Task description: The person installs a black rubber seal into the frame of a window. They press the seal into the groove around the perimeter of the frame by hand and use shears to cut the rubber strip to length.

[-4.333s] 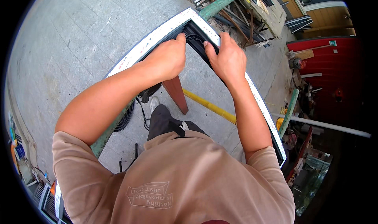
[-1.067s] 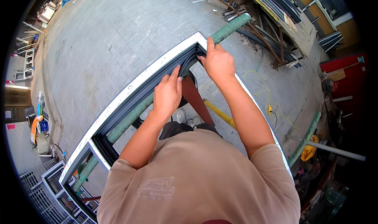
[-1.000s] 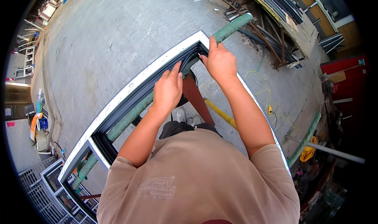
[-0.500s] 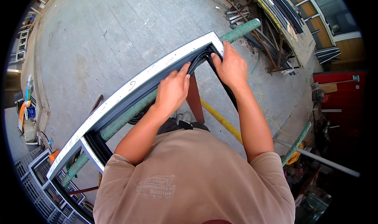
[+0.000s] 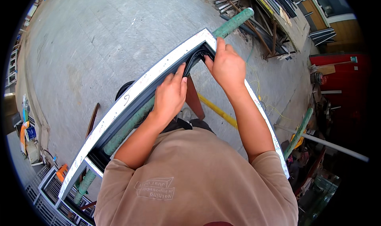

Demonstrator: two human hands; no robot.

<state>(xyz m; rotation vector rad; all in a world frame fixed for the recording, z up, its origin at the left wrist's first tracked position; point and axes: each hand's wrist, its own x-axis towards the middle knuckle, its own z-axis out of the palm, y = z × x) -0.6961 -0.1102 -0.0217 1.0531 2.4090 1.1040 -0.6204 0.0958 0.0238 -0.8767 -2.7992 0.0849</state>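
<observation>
A large white-faced window frame with dark inner edges lies across the space before me. Inside its far corner, a black rubber strip bends in a loop. My right hand grips that corner, with the thumb inside by the strip and the fingers over the outer edge. Along the frame's long inner side, my left hand has its fingers stretched out, index tip touching the strip near the loop. Some of the strip is hidden by both hands.
A green pipe runs beneath the frame. A brown board and a yellow bar are under the opening. Metal profiles lie on a bench at far right. Metal grilles stand at lower left, and a red panel at right.
The frame's far corner and both hands sit slightly further left and higher in view. The frame's white right side now shows outside my right forearm. Both hands keep nearly the same hold.
</observation>
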